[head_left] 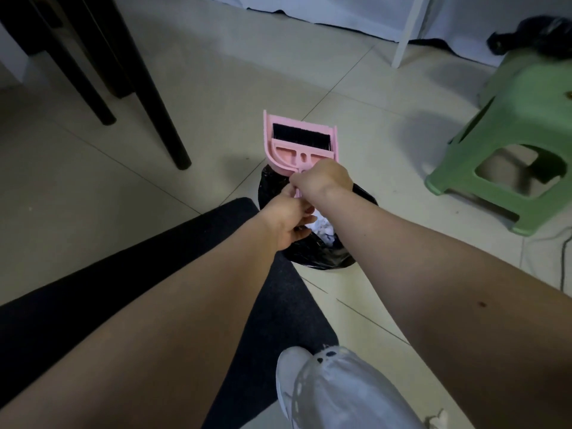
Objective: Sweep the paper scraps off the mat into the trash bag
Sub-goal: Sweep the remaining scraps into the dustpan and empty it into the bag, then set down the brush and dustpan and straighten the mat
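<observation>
Pale floor tiles (pixel 216 88) carry a black mat (pixel 77 289), green stool (pixel 526 119).

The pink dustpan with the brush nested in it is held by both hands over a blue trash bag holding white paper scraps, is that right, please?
Not quite: the trash bag is black, not blue, as the head view shows. The rest stands: the pink dustpan with its brush is held by the left hand and right hand above white paper scraps.

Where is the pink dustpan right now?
Head view, centre: the pink dustpan, brush nested inside, is held by both hands above the black trash bag, left of the green stool.
</observation>
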`<state>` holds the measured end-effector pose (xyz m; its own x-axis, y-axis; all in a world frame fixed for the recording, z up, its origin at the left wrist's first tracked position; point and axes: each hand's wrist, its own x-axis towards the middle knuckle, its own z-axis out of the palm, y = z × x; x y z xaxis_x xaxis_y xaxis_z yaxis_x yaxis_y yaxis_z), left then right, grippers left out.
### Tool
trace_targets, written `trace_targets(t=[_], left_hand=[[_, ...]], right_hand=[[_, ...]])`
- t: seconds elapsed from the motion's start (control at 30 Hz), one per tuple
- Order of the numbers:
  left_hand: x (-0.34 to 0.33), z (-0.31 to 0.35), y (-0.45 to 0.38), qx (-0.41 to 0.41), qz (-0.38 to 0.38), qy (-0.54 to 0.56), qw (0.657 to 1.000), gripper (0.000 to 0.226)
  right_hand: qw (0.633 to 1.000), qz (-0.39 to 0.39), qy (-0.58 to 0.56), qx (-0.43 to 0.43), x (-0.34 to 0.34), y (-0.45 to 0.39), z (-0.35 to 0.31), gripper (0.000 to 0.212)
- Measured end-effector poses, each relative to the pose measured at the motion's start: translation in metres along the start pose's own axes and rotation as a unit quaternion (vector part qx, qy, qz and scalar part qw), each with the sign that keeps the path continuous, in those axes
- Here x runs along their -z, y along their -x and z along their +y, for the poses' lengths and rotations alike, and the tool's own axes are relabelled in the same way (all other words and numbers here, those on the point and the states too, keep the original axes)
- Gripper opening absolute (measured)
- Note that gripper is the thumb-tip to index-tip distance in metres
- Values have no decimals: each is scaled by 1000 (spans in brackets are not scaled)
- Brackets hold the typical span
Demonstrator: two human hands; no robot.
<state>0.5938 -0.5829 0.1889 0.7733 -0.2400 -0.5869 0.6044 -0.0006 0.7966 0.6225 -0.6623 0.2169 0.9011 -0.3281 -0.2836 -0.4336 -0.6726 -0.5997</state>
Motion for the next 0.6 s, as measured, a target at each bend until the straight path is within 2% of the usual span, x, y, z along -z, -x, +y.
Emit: trace_targets(t=[0.13, 0.33, 0.5, 0.6], left_hand=[[-24, 4, 30, 21, -50, -142, 988, 56], [-57, -8, 56, 40, -45, -225, 972, 51], [-77, -41, 54, 42, -61, -323, 944, 52], [-73, -66, 41, 69, -63, -331, 939, 50]], right_hand=[[998, 29, 62, 10, 36, 17, 37, 21], [984, 54, 159, -55, 78, 43, 123, 25], [964, 22, 222, -147, 78, 64, 205, 24], [945, -20, 268, -188, 55, 76, 244, 23]])
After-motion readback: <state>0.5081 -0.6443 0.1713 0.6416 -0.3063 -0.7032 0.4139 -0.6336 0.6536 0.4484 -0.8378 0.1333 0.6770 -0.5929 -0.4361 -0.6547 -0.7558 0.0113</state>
